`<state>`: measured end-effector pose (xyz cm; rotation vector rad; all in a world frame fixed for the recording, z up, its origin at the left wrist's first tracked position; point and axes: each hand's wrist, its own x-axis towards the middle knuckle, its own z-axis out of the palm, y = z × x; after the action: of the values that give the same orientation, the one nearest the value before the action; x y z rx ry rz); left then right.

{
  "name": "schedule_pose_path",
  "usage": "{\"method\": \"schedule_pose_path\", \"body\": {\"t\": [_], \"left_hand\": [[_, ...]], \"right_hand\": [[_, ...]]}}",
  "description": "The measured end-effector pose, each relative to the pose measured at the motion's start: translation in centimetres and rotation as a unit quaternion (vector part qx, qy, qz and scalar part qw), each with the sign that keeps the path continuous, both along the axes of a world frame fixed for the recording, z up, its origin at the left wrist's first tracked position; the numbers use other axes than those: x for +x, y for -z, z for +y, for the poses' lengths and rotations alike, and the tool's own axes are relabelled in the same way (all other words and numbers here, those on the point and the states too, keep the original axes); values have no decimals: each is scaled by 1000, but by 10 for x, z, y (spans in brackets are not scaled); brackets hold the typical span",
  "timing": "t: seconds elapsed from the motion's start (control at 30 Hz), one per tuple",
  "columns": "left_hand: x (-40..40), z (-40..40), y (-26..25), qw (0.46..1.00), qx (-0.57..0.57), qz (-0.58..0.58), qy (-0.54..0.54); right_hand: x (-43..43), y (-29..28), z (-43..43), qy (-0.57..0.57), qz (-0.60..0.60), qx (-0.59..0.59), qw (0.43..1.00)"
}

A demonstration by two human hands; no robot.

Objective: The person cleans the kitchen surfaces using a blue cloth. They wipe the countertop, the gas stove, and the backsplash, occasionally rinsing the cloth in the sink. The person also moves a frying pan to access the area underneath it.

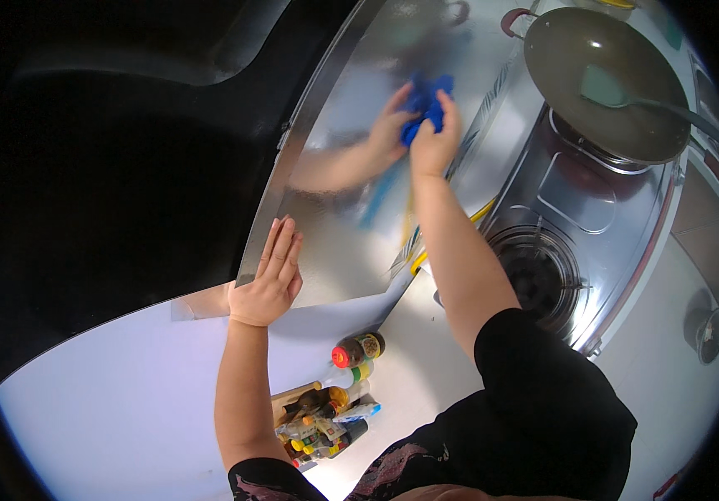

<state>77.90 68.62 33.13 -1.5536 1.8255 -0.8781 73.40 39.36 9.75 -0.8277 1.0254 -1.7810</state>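
Observation:
A bunched blue cloth is gripped in my right hand, pressed to the shiny metal backsplash behind the stove. The backsplash mirrors the hand and cloth. My left hand lies flat near the lower left corner of that sheet, fingers extended and close together, with nothing held in it. My right forearm reaches past the near side of the gas stove.
A wok with a spatula rests over the far burner; the near burner is bare. Condiment bottles crowd the counter's corner. A yellow hose runs behind the stove. A dark range hood overhangs the left.

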Motion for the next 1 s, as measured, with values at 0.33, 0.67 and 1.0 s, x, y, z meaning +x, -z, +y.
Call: {"method": "schedule_pose_path", "body": {"t": [0.33,0.67,1.0], "left_hand": [[3,0,0,995,41,89,-7],[1,-7,-1,996,47,74,21],[-3,-3,-4,1000,5,-28,-1]], "right_hand": [[14,-28,131,-112,141,-203,963],[6,18,-77,-62,119,86,987],[34,19,232,-241,205,-12,949]]}}
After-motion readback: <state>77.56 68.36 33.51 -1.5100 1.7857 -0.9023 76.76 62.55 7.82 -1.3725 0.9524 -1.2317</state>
